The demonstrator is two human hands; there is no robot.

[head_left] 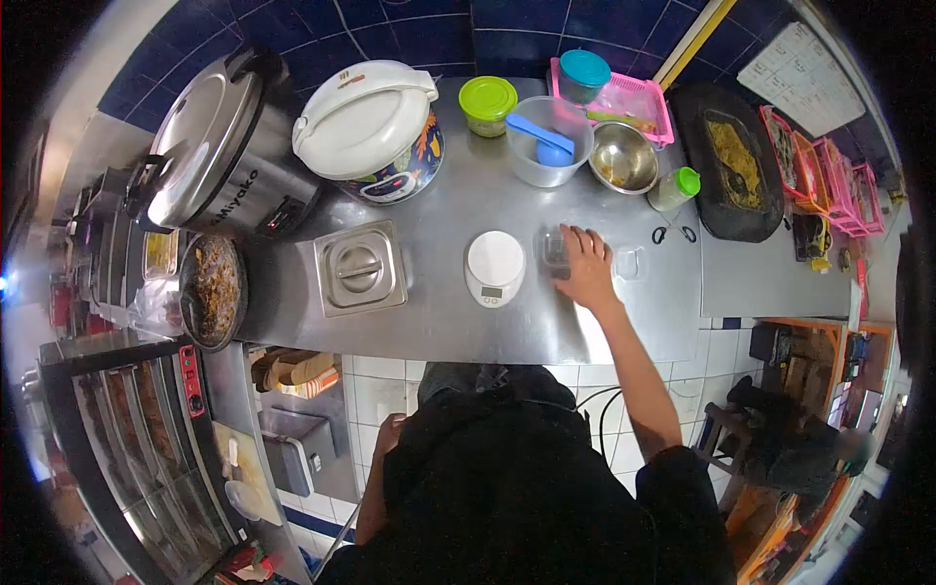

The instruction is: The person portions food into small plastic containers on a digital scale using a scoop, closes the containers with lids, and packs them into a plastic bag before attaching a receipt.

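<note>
My right hand reaches over the steel counter, its fingers spread at a small clear plastic container. A clear lid lies just to the right of that hand. Left of the container stands a white kitchen scale with nothing on its plate. My left hand hangs low beside my body, below the counter edge; its fingers are mostly hidden. Farther left is a lidded steel pan. Behind the container stands a clear tub with a blue scoop in it.
Rice cookers and a stone bowl stand left. At the back are a green-lidded tub, a steel bowl and a pink basket. Scissors lie right, near a dark tray. Another person sits at lower right.
</note>
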